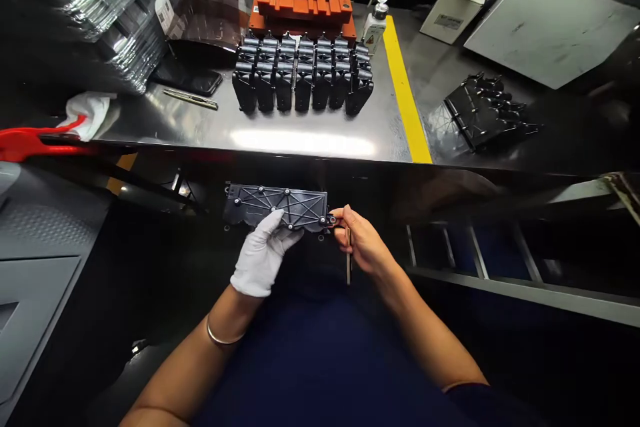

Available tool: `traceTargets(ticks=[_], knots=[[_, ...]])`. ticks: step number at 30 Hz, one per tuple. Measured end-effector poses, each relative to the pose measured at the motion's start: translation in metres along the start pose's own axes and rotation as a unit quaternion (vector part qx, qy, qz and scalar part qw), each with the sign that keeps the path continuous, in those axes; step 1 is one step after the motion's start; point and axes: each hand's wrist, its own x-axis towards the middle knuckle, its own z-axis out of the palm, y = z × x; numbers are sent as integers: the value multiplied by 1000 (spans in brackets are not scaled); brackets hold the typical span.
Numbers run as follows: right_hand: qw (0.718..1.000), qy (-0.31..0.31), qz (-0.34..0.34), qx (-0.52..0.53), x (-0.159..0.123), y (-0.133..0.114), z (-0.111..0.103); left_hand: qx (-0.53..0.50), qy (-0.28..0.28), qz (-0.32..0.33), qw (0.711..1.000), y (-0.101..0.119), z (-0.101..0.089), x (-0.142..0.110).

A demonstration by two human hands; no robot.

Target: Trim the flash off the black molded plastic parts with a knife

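Note:
My left hand (261,253), in a white glove, grips a flat black plastic part (305,207) from below, in front of the workbench. The part has crossed ribs and several round bosses on its upper face. My bare right hand (363,237) is closed, its thumb and forefinger at the part's right end. A slim, light-edged tool (349,265) points down from its curled fingers; I cannot make out its exact kind. Beyond, a row of similar black parts (304,77) stands on edge on the bench.
Behind the row is an orange fixture (305,3) beside a white bottle (375,27). Tweezers (190,99) and a phone (193,77) lie left, near stacked clear trays (120,20). More black parts (483,110) lie right of the yellow strip (407,93). A metal rack (500,280) stands lower right.

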Motion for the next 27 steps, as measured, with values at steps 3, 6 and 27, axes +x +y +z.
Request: traceTargets(ticks=[3,6,27], knots=[[999,50,15,11,-11,28,-9,-18,27,27,999,2,2,-5],[996,78,-10,-52,-24,50,-11,-27,45,32,998,4,2,-7],[795,145,-356,-469,-25,-1,32,-6,-3,136,991,-9,0,-15]])
